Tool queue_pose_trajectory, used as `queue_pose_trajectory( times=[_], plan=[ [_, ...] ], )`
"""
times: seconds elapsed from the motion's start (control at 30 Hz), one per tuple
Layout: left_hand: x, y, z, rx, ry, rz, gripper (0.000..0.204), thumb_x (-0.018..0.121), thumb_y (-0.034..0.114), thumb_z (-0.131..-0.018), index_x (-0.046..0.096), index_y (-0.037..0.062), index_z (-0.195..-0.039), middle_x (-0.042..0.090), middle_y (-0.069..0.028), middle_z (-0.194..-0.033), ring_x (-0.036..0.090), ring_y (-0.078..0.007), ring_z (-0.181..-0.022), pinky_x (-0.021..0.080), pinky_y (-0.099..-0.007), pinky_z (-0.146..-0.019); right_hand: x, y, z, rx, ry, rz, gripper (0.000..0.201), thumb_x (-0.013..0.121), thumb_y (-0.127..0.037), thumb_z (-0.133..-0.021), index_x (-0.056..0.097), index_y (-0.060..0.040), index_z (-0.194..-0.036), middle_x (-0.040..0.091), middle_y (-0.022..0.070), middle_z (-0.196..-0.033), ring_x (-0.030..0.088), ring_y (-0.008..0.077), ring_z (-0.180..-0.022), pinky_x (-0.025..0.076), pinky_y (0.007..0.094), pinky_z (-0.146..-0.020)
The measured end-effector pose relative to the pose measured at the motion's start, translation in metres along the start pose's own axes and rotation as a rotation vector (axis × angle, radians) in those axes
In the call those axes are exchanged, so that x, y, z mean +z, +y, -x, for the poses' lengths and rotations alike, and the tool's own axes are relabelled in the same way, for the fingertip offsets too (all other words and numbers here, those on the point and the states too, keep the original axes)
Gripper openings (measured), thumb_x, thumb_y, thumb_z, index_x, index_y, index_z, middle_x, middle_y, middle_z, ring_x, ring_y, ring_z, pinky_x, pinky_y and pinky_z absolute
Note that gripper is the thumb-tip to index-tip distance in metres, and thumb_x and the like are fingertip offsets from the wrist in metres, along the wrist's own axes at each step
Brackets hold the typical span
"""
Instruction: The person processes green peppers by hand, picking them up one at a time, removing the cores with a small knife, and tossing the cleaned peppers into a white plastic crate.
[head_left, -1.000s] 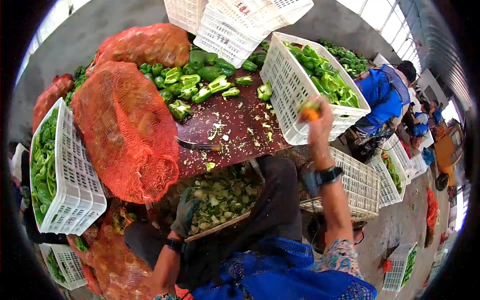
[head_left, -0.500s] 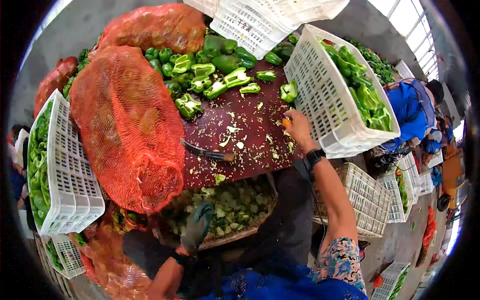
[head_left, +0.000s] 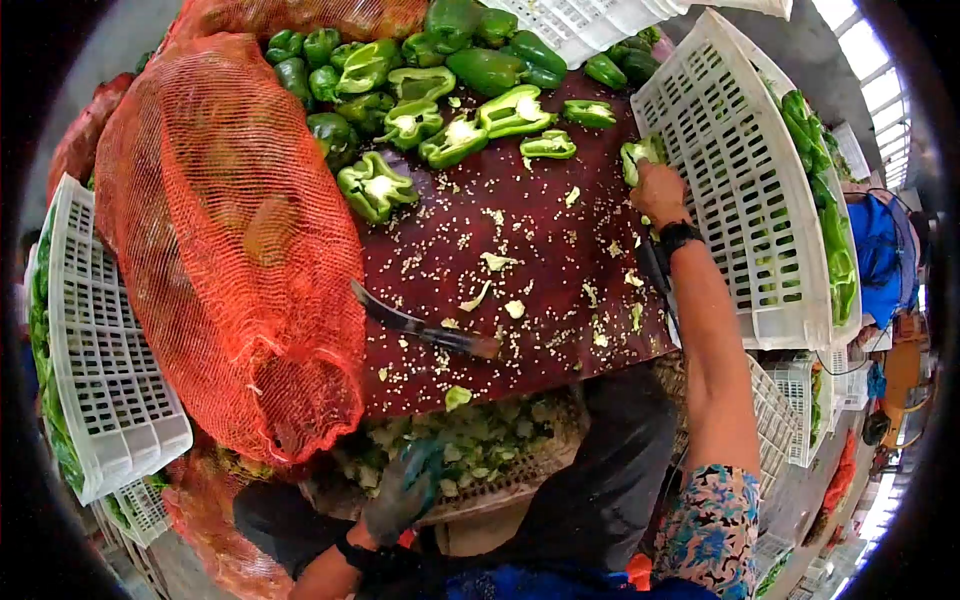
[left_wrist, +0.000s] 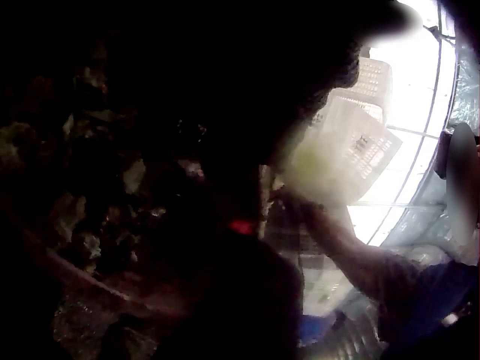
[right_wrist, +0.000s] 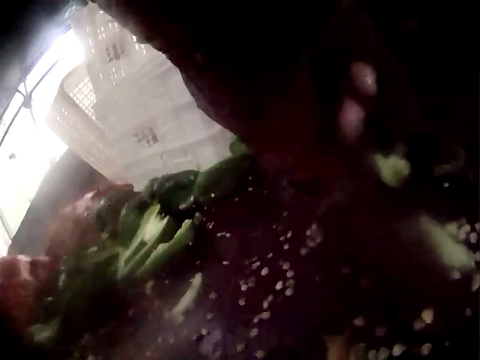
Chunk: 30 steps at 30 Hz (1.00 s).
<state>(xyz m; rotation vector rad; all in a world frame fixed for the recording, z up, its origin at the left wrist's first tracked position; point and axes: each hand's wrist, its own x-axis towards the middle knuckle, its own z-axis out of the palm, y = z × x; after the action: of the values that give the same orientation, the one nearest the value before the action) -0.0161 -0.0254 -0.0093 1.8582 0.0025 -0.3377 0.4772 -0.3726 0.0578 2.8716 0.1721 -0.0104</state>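
Note:
At the right side of the dark red tabletop [head_left: 540,250], my right hand [head_left: 660,193] grips a halved green bell pepper [head_left: 640,155] beside the tall white crate. Part of the pepper is hidden behind the fingers. My left hand [head_left: 402,492], in a grey-green glove, hangs loosely and holds nothing, over a bin of pepper cores and scraps [head_left: 490,450] below the table edge. A curved knife [head_left: 430,330] with a brown handle lies on the table between the hands. More cut pepper halves [head_left: 510,110] lie farther back. Both wrist views are very dark.
Whole green peppers [head_left: 485,70] are piled at the back. Full red mesh sacks [head_left: 230,240] bulge along the left, with a white crate of peppers [head_left: 115,340] beyond. The tall white crate [head_left: 735,190] on the right holds cut peppers. Seeds and scraps litter the table.
My right hand has come down from the right crate's rim to the table, then forward onto the pepper half. My left hand stays over the bin. The head view has moved closer to the table.

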Motion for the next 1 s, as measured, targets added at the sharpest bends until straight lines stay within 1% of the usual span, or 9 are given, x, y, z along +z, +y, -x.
queue_pose_trajectory(
  times=[0.13,0.27,0.3,0.33,0.4,0.43,0.53,0.73,1.0],
  plan=[
    [-0.011,0.021,-0.006,0.199,-0.024,-0.130,0.044,0.049,0.001,-0.094,0.045,0.0014,-0.138,0.049,-0.0191,-0.137,0.051,-0.0335,-0.124,0.045,-0.0391,-0.101,-0.019,-0.002,0.042,-0.118,0.216,-0.242,0.039,0.075,-0.031,-0.077,0.061,-0.0042,-0.101,0.067,0.0192,-0.082,0.067,0.0389,-0.078,0.052,0.0482,-0.067],
    [-0.003,0.058,-0.009,-0.142,0.116,0.685,0.038,0.055,0.009,-0.096,0.051,0.0047,-0.134,0.056,-0.0150,-0.131,0.058,-0.0288,-0.117,0.047,-0.0398,-0.101,-0.062,-0.063,0.148,-0.341,0.239,-0.642,0.035,0.076,-0.035,-0.082,0.062,-0.0024,-0.086,0.061,0.0150,-0.067,0.057,0.0272,-0.053,0.043,0.0374,-0.050],
    [-0.006,0.065,-0.010,-0.216,0.111,0.712,0.045,0.056,0.013,-0.097,0.044,0.0062,-0.140,0.054,-0.0134,-0.133,0.056,-0.0280,-0.119,0.045,-0.0400,-0.103,-0.082,-0.083,0.184,-0.442,0.165,-0.816,0.033,0.076,-0.034,-0.082,0.064,-0.0042,-0.090,0.061,0.0143,-0.065,0.059,0.0262,-0.052,0.044,0.0370,-0.048],
    [-0.012,0.068,-0.013,-0.293,0.107,0.738,0.053,0.058,0.016,-0.097,0.037,0.0077,-0.145,0.052,-0.0118,-0.136,0.054,-0.0272,-0.121,0.044,-0.0403,-0.105,-0.072,-0.097,0.211,-0.536,0.138,-0.557,0.042,0.076,-0.033,-0.081,0.065,-0.0010,-0.106,0.066,0.0109,-0.066,0.063,0.0237,-0.053,0.051,0.0337,-0.050],
    [-0.005,0.055,-0.018,-0.124,0.133,1.064,0.066,0.062,0.024,-0.095,0.028,0.0083,-0.149,0.048,-0.0105,-0.139,0.050,-0.0271,-0.126,0.044,-0.0401,-0.105,-0.068,-0.141,0.275,-0.774,0.357,-0.780,0.043,0.076,-0.035,-0.080,0.064,-0.0044,-0.108,0.062,0.0108,-0.061,0.061,0.0240,-0.048,0.050,0.0369,-0.047],
    [-0.009,0.064,-0.013,-0.129,0.111,1.174,0.070,0.063,0.025,-0.094,0.025,0.0090,-0.150,0.047,-0.0102,-0.141,0.048,-0.0262,-0.128,0.044,-0.0396,-0.105,-0.077,-0.158,0.307,-0.722,0.084,-0.681,0.048,0.075,-0.039,-0.080,0.063,-0.0050,-0.112,0.060,0.0109,-0.059,0.061,0.0274,-0.049,0.049,0.0404,-0.047],
    [-0.006,0.063,-0.015,0.065,0.093,1.412,0.065,0.059,0.034,-0.095,0.032,0.0107,-0.149,0.049,-0.0096,-0.140,0.050,-0.0230,-0.126,0.040,-0.0392,-0.108,-0.071,-0.202,0.369,-0.895,-0.045,-0.774,0.044,0.072,-0.039,-0.081,0.059,-0.0067,-0.108,0.057,0.0136,-0.058,0.060,0.0346,-0.053,0.046,0.0463,-0.049],
    [-0.012,0.057,0.004,0.080,0.072,1.545,0.050,0.051,0.032,-0.099,0.044,0.0067,-0.141,0.054,-0.0091,-0.135,0.053,-0.0246,-0.123,0.040,-0.0402,-0.109,-0.085,-0.227,0.396,-0.749,-0.211,-1.158,0.029,0.070,-0.022,-0.083,0.053,-0.0057,-0.099,0.056,0.0154,-0.058,0.059,0.0360,-0.052,0.044,0.0479,-0.049],
    [0.000,0.032,0.003,0.128,0.109,1.301,0.048,0.047,0.034,-0.102,0.042,0.0070,-0.141,0.052,-0.0062,-0.137,0.052,-0.0202,-0.124,0.041,-0.0390,-0.107,-0.092,-0.236,0.391,-0.686,-0.033,-0.709,0.047,0.070,-0.016,-0.079,0.042,-0.0083,-0.117,0.063,0.0135,-0.085,0.061,0.0388,-0.065,0.047,0.0483,-0.056]
  ],
)
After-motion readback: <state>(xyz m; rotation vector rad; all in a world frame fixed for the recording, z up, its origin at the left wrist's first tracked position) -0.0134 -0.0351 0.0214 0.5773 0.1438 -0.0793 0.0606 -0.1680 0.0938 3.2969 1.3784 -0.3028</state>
